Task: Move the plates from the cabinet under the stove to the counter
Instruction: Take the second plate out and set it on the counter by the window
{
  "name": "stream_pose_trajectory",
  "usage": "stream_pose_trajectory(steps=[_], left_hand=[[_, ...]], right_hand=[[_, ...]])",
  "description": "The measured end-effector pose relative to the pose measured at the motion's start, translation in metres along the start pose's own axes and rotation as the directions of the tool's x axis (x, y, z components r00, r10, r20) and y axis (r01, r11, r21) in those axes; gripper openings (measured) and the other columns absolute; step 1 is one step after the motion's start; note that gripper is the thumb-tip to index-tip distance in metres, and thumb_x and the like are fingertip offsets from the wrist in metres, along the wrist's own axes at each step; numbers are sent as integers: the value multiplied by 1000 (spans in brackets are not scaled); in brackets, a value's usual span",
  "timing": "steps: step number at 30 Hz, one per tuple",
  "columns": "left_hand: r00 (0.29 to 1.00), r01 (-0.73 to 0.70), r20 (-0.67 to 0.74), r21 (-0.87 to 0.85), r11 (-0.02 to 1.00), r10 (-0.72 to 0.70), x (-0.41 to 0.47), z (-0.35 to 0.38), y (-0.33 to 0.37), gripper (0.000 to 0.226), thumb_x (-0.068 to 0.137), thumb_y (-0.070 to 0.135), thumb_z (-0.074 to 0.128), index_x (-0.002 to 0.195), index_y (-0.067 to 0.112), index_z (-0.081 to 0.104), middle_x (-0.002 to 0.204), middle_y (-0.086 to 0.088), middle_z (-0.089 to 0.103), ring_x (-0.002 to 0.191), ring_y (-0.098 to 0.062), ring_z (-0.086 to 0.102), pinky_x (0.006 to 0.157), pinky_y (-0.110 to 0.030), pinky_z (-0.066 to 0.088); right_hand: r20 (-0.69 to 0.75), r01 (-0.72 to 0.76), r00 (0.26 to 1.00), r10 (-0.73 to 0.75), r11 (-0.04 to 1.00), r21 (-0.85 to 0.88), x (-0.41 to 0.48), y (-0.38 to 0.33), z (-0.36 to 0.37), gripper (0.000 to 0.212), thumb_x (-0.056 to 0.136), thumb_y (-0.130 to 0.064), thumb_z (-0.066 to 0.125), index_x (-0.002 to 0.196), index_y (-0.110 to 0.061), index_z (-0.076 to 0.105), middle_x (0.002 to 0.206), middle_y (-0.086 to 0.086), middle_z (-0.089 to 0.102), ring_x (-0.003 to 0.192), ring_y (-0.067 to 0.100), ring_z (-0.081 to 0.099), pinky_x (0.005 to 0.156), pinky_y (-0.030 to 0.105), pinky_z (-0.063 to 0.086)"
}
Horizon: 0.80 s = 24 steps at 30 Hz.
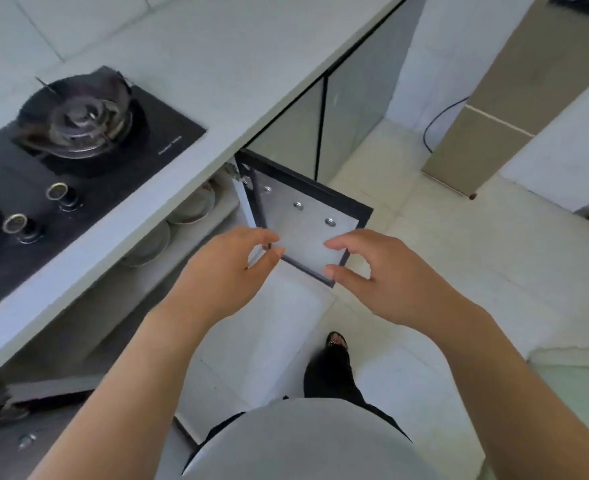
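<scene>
The stove (pixel 78 133) sat in the white surface (pixel 224 64) at left. Beneath it, the plates (pixel 191 206) lay stacked inside the open cabinet (pixel 89 306). The left hand (pixel 224 271) and right hand (pixel 383 275) hovered before the swung-out door (pixel 307 216), each grip loosely curled, half open, holding nothing.

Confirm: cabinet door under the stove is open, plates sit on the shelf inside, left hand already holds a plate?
One error: the left hand holds no plate; its fingers are loosely curled around nothing, as the head view shows. The rest stands: the door is open and the plates sit on the shelf inside.
</scene>
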State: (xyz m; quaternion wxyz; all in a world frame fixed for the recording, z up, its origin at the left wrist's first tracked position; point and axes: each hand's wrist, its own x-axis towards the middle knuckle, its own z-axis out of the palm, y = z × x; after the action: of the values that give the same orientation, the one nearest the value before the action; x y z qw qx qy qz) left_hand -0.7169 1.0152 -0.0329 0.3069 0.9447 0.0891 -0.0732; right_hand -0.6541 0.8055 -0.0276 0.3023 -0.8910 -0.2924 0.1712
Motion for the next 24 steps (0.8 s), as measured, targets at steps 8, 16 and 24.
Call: stream_pose_trajectory(steps=[8, 16, 24], left_hand=[[959, 233, -148, -80, 969, -243, 55, -13, 8, 33, 91, 45, 45, 118, 32, 59, 120, 13, 59, 109, -6, 54, 92, -28, 43], [800, 512, -274, -154, 845, -534, 31, -37, -43, 33, 90, 47, 44, 118, 35, 58, 119, 15, 60, 104, -7, 56, 84, -26, 42], [749, 531, -317, -238, 813, -582, 5, -65, -102, 34, 92, 44, 44, 120, 30, 59, 118, 13, 61, 107, -6, 56, 89, -25, 43]], right_hand=[[170, 199, 965, -198, 980, 11, 107, 27, -28, 37, 87, -43, 53, 120, -26, 55, 118, -12, 57, 105, 2, 50, 79, 17, 35], [387, 375, 839, -383, 922, 101, 177, -12, 11, 38, 88, -45, 52, 123, -28, 55, 123, -16, 54, 112, -2, 47, 86, 13, 33], [474, 484, 756, -451, 873, 58, 219, -70, 52, 40, 88, -49, 48, 124, -32, 51, 127, -19, 51, 115, -1, 46, 92, 21, 39]])
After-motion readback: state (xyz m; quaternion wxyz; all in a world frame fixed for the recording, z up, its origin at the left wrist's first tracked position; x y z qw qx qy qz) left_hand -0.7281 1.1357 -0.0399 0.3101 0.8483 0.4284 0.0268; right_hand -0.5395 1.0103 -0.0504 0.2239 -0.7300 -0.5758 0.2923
